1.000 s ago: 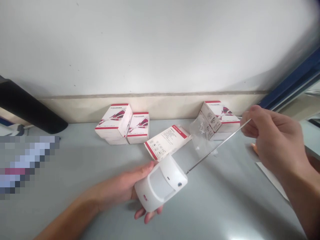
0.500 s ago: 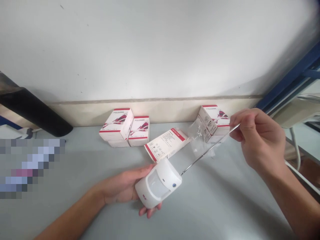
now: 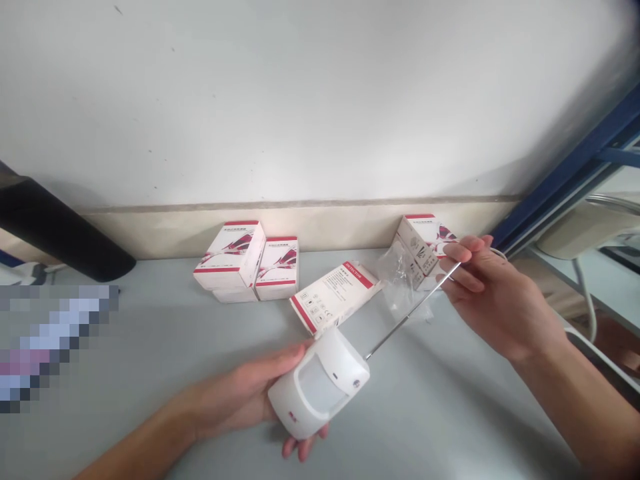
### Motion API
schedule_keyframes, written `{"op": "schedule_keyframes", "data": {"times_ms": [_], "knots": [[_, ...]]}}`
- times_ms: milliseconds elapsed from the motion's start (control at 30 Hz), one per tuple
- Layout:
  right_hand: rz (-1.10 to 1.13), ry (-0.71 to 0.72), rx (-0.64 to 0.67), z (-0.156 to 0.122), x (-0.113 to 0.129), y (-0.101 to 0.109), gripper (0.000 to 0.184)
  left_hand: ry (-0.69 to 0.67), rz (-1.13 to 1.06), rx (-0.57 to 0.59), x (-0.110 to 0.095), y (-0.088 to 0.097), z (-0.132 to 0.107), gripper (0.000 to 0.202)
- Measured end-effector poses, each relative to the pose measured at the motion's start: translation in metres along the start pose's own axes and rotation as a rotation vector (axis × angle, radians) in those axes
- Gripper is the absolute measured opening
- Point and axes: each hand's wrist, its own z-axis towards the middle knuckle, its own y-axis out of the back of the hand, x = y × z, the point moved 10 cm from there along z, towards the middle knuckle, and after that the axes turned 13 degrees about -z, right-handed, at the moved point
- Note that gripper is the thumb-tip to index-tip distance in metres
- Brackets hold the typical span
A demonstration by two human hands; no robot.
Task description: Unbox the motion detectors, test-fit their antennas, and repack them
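Note:
A white motion detector [image 3: 320, 390] with a pale sensor window lies tilted in my left hand [image 3: 245, 390], fingers wrapped beneath it and thumb along its side. From its upper right corner a thin metal telescopic antenna [image 3: 395, 328] extends up to the right. My right hand [image 3: 500, 300], palm turned partly upward, has its fingers closed around the antenna's far end, which they hide. Just beyond the detector, a flattened-looking white and red detector box [image 3: 333, 293] rests on the grey table [image 3: 200, 373], beside a crumpled clear plastic bag [image 3: 400, 280].
Several white and red boxes stand against the wall: a group at the left [image 3: 233, 250] and a stack at the right [image 3: 425, 233], partly behind my right hand. A black cylindrical object [image 3: 65, 227] leans in at far left. A blue metal frame [image 3: 575, 180] borders the right side.
My right hand has turned from a thumb-side pinch to palm partly up, moving slightly left and down. Less of the antenna shows. The detector has shifted slightly down in view.

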Motion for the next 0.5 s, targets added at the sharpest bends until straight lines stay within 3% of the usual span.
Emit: {"op": "schedule_keyframes", "data": {"times_ms": [133,500], "knots": [[-0.082,0.004,0.025,0.005,-0.003,0.002,0.026,-0.082,-0.042,0.049,-0.006,-0.006,-0.002,0.047],[-0.124,0.100,-0.012,0.005,0.004,0.006,0.039,-0.112,-0.053,0.051,-0.011,-0.011,-0.002,0.050]]}}
